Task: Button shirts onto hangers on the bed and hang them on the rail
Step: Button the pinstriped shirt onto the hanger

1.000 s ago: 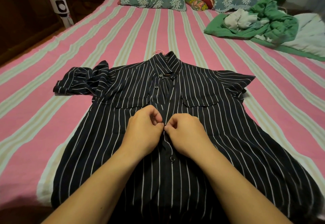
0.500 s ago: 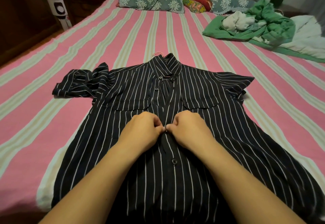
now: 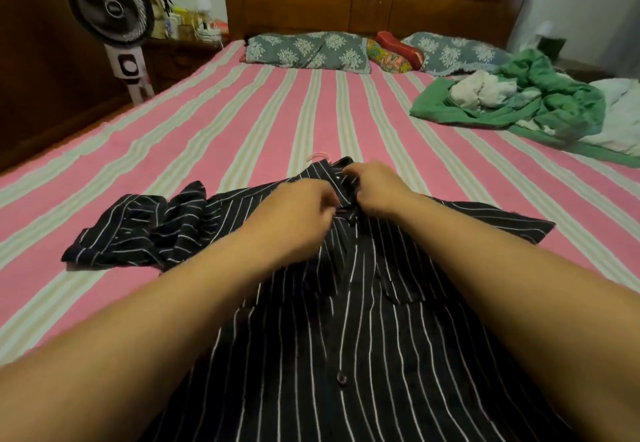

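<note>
A black shirt with thin white stripes (image 3: 363,320) lies flat, front up, on the pink striped bed (image 3: 242,122). A pink hanger hook (image 3: 319,156) pokes out past its collar. My left hand (image 3: 301,209) pinches the left edge of the placket just below the collar. My right hand (image 3: 372,183) grips the collar and the right placket edge beside it. The two hands nearly touch. One fastened button (image 3: 341,378) shows lower on the front. The left sleeve (image 3: 138,230) lies bunched on the sheet.
A heap of green and white clothes (image 3: 526,98) lies at the right of the bed. Pillows (image 3: 308,50) line the wooden headboard. A standing fan (image 3: 114,22) and a cluttered nightstand are beyond the bed's left edge.
Both hands have moved up the shirt from the mid-chest buttons to the collar. The view has tilted up and now takes in the headboard.
</note>
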Available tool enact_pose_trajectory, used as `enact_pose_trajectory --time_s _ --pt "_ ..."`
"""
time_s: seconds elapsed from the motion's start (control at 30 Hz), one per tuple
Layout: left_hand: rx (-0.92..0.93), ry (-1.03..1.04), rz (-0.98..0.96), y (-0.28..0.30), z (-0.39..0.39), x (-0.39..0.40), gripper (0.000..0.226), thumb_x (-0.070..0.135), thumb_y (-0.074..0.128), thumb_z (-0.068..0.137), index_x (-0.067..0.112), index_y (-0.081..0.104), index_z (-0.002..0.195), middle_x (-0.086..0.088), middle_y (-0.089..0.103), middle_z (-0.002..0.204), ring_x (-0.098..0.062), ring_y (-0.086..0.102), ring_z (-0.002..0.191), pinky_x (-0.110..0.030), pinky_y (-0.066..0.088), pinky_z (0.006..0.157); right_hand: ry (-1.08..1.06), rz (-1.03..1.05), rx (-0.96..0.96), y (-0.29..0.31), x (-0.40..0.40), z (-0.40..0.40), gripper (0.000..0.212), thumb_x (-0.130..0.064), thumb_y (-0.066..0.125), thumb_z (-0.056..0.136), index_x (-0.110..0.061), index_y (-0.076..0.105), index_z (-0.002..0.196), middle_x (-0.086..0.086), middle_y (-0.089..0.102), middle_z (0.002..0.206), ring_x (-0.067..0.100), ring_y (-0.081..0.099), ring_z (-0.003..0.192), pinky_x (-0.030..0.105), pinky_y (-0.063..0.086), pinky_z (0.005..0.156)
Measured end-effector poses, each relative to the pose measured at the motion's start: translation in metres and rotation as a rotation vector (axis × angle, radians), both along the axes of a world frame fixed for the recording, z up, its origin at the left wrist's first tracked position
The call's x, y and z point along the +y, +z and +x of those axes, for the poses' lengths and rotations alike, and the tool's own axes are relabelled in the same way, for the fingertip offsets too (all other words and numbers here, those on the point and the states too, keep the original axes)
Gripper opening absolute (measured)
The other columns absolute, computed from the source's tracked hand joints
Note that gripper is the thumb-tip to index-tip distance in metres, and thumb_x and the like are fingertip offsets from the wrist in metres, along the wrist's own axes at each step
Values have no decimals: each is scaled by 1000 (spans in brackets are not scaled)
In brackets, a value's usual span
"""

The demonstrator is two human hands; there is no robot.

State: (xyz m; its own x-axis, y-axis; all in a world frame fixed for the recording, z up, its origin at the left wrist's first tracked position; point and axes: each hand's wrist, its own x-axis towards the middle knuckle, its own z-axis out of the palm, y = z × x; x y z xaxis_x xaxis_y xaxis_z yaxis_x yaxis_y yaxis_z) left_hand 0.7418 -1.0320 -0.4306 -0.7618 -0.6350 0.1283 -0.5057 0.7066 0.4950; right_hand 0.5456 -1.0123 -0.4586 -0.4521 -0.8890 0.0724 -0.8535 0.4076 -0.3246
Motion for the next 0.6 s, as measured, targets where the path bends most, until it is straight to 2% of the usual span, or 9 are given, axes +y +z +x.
enact_pose_trajectory --time_s 0.1,0.17,0.23,0.27,0.3,0.37,0.47,0.53,0.6 --pt "-159 -169 -86 -6 -63 -56 46 17 53 102 33 48 144 -3 66 123 -19 62 90 -32 51 77 51 142 12 -16 -23 -31 61 -16 61 92 -32 42 148 13 65 124 36 63 108 44 53 94" --pt "-317 -235 -84 -17 -90 -85 56 17 55 101 32 38 153 -2 61 128 -22 60 104 -26 40 83 77 212 50 -22 -32 -49 48 -23 64 96 -23 49 142 13 65 125 33 61 112 40 49 97" --pt "-467 -259 -125 -29 -106 -103 52 16 62 98 26 49 147 -1 63 122 -21 60 108 -25 41 84 61 181 67 -27 -36 -63 29 -26 66 96 -16 62 124 13 66 115 33 61 108 35 48 90" --pt "-481 -251 -148 -34 -112 -109 43 16 66 95 22 59 137 -3 68 114 -21 64 100 -26 47 79 36 131 64 -30 -38 -70 25 -27 66 96 -14 65 117 12 65 107 34 61 105 33 46 85" --pt "-412 -210 -135 -37 -115 -113 31 16 68 94 17 66 125 -5 72 103 -21 68 86 -27 52 69 2 77 51 -32 -39 -75 22 -27 67 96 -12 66 113 12 62 100 34 61 102 32 44 81" --pt "-129 -13 11 -38 -118 -121 8 13 66 96 8 68 102 -9 73 78 -23 72 62 -31 58 51 -84 -8 -11 -37 -42 -81 19 -26 67 95 -12 67 107 10 60 95 33 60 96 32 44 79" --pt "165 346 299 -42 -118 -128 17 7 62 98 -1 67 83 -17 72 67 -25 72 55 -39 63 53 -226 -127 -33 -48 -43 -73 17 -26 64 95 -13 66 106 10 63 98 33 61 95 34 47 79" --pt "160 368 416 -53 -114 -119 12 8 67 95 -3 71 96 -18 74 78 -25 73 63 -38 64 64 -213 -118 44 -58 -42 -61 24 -22 58 95 -13 60 117 13 65 107 36 61 97 39 51 81" --pt "96 286 427 -60 -106 -106 44 6 70 86 7 62 130 -15 75 103 -26 73 90 -43 61 86 -149 -54 72 -59 -37 -47 41 -20 55 93 -14 48 133 16 65 113 38 61 100 43 52 83"
